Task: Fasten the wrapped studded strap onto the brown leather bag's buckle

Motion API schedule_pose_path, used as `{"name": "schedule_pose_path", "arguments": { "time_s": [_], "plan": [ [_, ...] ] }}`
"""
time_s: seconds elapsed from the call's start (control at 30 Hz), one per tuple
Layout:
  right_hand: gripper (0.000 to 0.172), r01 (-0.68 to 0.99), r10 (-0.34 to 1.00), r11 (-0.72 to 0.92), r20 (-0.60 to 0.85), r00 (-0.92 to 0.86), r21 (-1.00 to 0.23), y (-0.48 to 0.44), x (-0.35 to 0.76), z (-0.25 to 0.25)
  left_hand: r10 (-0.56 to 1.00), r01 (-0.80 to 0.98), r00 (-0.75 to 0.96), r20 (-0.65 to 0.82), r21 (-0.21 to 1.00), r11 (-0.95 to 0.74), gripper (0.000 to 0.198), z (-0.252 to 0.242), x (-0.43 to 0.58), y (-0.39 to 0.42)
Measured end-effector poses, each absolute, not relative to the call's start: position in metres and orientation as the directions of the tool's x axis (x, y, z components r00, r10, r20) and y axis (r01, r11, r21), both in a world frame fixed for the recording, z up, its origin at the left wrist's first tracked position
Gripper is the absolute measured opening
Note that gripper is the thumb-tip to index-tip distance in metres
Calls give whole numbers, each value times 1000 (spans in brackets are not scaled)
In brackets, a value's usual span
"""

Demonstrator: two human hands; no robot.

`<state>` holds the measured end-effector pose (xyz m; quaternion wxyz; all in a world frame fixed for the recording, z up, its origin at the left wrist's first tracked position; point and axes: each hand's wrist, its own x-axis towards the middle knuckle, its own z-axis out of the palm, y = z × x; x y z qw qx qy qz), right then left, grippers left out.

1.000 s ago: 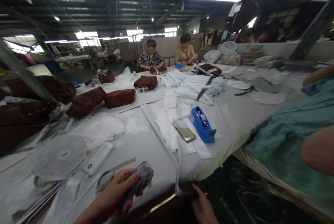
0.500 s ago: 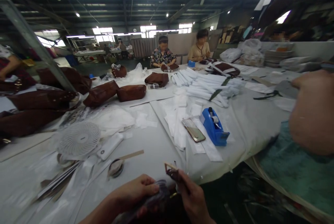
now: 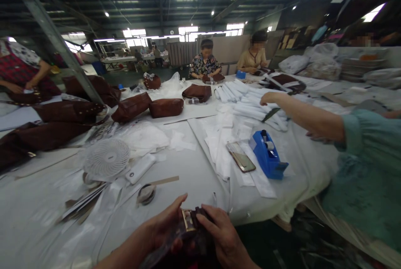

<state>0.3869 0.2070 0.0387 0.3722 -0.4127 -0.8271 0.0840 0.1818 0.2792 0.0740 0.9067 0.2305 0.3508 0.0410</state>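
At the bottom centre, a gold-coloured buckle [image 3: 188, 220] on a dark brown strap [image 3: 200, 214] lies between my two hands. My left hand [image 3: 166, 225] is wrapped round the buckle end from the left, along with some clear plastic, its thumb pointing up. From the right, my right hand [image 3: 221, 229] grips the dark strap with fingers bent over it. The lower part of what I hold is dark and hard to make out.
A blue tape dispenser [image 3: 267, 156] and a phone [image 3: 240, 157] lie ahead, a white fan [image 3: 106, 159] and tape roll [image 3: 146, 194] to the left. Brown bags [image 3: 166, 107] stand beyond. At right, a person's arm [image 3: 307, 112] reaches over white rolls [image 3: 247, 102].
My hands have come together around the buckle and strap, which my right hand held up before. The person at right has stretched an arm to the white rolls. The view has shifted.
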Motion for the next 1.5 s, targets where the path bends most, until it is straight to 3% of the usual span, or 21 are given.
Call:
{"name": "schedule_pose_path", "arguments": {
  "time_s": [0.07,0.2,0.3,0.4,0.57,0.73,0.8,1.07,1.17,1.33,1.5],
  "plan": [
    [61,634,721,665,561,-406,-396,209,386,39,317,138,714,-624,569,811,64,77,183,281],
    [61,612,704,682,588,-398,-401,213,385,37,393,282,680,-619,716,639,49,86,187,289],
    [56,550,789,604,527,-315,-576,214,387,39,370,315,723,-583,756,575,52,93,186,301],
    [50,478,925,377,345,-157,-793,210,392,45,345,330,738,-580,757,564,54,99,185,313],
    [46,369,967,241,190,-168,-898,209,399,59,298,357,743,-599,732,581,53,101,188,323],
    [79,356,965,201,123,-230,-913,226,396,62,279,306,783,-556,735,605,51,98,198,317],
    [83,361,967,181,99,-233,-915,231,394,62,263,295,799,-541,733,613,52,97,201,313],
    [79,435,949,211,77,-306,-876,235,406,73,338,272,774,-535,764,586,46,79,195,309],
    [78,464,923,267,86,-374,-845,234,411,81,264,320,805,-531,765,559,41,84,194,315],
    [62,462,856,380,116,-504,-801,235,414,99,110,442,812,-573,728,524,34,95,205,323],
    [56,534,855,375,61,-515,-758,232,416,105,208,381,786,-582,721,579,19,88,219,313]
  ]
}}
